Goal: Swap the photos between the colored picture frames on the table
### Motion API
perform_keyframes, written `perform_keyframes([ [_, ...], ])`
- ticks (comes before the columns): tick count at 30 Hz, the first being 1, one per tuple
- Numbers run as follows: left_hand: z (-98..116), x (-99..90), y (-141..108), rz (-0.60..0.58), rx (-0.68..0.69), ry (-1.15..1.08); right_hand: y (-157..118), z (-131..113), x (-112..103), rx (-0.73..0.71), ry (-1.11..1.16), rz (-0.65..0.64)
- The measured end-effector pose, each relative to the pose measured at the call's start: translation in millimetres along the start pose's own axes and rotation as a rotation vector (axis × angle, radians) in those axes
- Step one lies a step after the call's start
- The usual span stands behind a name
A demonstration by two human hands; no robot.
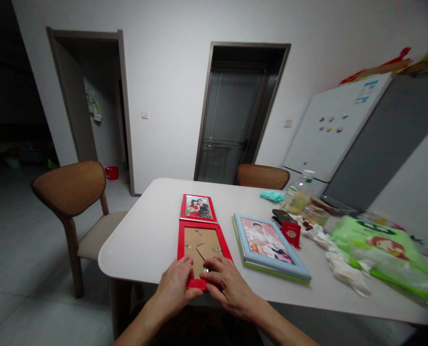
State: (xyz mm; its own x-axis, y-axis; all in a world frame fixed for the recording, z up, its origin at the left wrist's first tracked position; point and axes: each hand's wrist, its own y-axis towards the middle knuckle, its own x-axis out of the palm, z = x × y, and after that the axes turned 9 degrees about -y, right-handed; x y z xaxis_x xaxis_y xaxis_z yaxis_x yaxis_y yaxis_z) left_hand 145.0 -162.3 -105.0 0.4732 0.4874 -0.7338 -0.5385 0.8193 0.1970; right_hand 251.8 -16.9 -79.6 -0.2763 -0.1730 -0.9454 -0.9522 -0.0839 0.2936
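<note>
My left hand [174,283] and my right hand [228,283] grip the near end of an open-backed red picture frame [201,235] lying face down on the white table [142,245]. Its brown cardboard backing [199,245] shows, with several metal clips around it. My right fingers sit on the backing next to a clip at the near end. Farther off, touching that frame's far edge, lies a second red frame [198,208] holding a photo of two people. To the right of my right hand lies a light blue framed picture [268,246] on a green board.
Right of the frames are a red envelope [291,233], a dark phone [282,217], crumpled tissue [340,259], a green wipes pack [380,245] and a cooking-oil bottle [298,194]. Wooden chairs [69,190] stand at the table. A white refrigerator [329,125] stands beyond.
</note>
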Motion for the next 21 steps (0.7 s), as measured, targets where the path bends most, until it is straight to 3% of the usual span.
perform_keyframes([
  [7,1.6,-0.5,0.1,-0.005,-0.033,0.006,34.6,15.2,25.4,0.117,0.03,0.093],
  [13,0.4,-0.1,0.8,0.006,-0.032,-0.022,74.0,18.0,38.3,0.157,-0.07,0.01],
  [21,-2.1,-0.6,-1.1,0.018,-0.014,-0.001,76.0,19.1,43.8,0.188,-0.042,0.039],
])
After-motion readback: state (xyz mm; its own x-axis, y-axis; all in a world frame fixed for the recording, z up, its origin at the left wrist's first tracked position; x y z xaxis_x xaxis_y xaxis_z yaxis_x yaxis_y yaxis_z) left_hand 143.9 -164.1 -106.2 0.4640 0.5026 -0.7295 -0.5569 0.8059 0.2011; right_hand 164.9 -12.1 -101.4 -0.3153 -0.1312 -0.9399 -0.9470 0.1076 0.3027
